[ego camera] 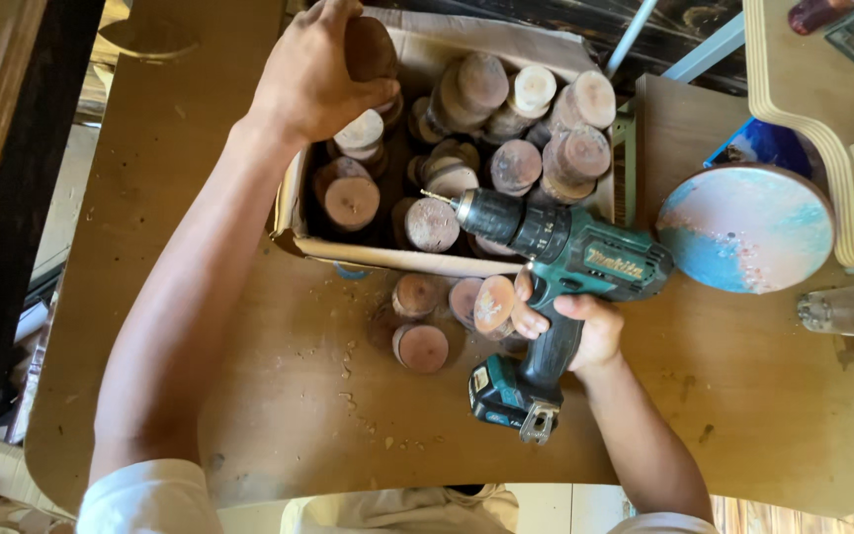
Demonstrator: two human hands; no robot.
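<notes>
My left hand reaches into a cardboard box and grips a round wooden log slice at its far left corner. The box holds several wooden slices stacked on end and flat. My right hand grips the handle of a teal and black cordless drill, whose bit points left over the box's near edge. A few loose wooden slices lie on the wooden table just in front of the box, left of the drill's battery.
A round disc painted blue, white and pink lies at the right of the box. A clear glass lies near the table's right edge. A plywood board with rounded edge is at the upper right. Sawdust is scattered on the table.
</notes>
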